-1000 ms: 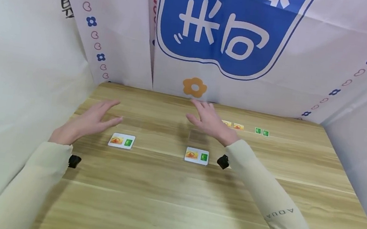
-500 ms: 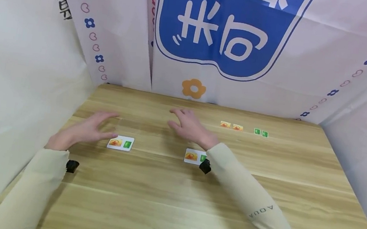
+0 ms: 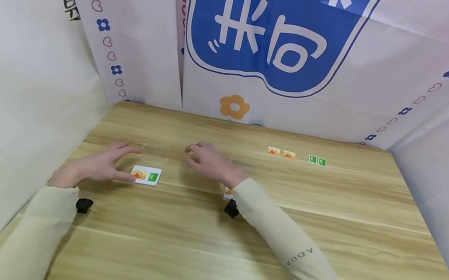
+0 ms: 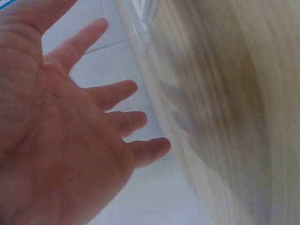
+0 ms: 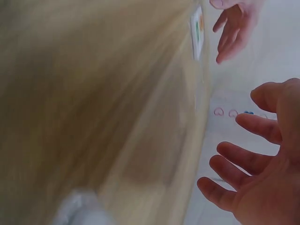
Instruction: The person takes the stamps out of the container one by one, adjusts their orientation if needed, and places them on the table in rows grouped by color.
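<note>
My left hand [image 3: 99, 164], fingers spread apart, hovers beside a white card [image 3: 157, 177] printed with an orange-yellow picture and a green one. Its thumb tip overlaps the card's left end in the head view. Just behind that card lies a faint see-through square [image 3: 155, 152], like clear film. My right hand [image 3: 210, 162], fingers loosely bent and holding nothing, is over the table between the two cards. The second white card [image 3: 227, 193] is mostly hidden under the right wrist. Bare palm shows on the left hand [image 4: 70, 136] in the left wrist view.
Toward the back right of the wooden table [image 3: 175, 256] lie two small orange-yellow stickers [image 3: 281, 152] and two small green ones [image 3: 317, 160]. Printed white cloth walls [image 3: 146, 54] enclose the table at the back and both sides. A black wrist camera [image 3: 231, 208] sits under the right wrist.
My right hand has swept left from behind the right card, and its forearm now covers most of that card. The left hand has come lower, toward the left card. Both cards stay in place.
</note>
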A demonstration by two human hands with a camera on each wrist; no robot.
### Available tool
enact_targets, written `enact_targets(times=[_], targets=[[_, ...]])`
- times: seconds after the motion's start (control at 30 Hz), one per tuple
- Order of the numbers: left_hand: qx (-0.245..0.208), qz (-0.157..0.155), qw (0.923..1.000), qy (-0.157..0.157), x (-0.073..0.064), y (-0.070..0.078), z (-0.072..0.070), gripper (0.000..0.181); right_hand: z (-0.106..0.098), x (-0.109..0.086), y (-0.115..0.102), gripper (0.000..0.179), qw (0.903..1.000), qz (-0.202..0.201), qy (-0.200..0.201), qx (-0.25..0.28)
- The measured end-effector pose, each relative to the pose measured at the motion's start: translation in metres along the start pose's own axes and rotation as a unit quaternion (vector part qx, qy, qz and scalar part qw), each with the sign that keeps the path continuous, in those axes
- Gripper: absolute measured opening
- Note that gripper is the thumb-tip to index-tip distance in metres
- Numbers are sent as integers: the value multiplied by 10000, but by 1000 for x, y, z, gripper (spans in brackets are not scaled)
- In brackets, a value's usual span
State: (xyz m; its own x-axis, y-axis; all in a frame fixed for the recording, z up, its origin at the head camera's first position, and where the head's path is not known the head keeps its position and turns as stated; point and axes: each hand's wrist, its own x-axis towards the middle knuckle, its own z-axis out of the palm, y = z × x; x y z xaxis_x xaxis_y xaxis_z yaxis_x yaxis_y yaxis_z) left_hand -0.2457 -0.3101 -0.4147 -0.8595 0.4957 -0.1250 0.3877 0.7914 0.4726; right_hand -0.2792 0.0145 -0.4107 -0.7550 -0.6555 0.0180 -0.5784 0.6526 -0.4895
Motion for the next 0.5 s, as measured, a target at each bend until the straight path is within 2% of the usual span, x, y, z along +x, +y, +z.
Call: enact_targets(times=[0.17, 0.3, 0.5], targets=[[198, -279, 9987, -374, -1, 6, 1, 91, 16, 9, -11, 38, 9995, -82, -295, 26], [215, -302, 9977, -561, 1, 11, 3, 89, 23, 12, -17, 36, 9992, 26, -398, 94], [11, -510, 9960, -731, 1, 4, 4, 83, 32, 15, -25, 36, 9985, -62, -516, -170]])
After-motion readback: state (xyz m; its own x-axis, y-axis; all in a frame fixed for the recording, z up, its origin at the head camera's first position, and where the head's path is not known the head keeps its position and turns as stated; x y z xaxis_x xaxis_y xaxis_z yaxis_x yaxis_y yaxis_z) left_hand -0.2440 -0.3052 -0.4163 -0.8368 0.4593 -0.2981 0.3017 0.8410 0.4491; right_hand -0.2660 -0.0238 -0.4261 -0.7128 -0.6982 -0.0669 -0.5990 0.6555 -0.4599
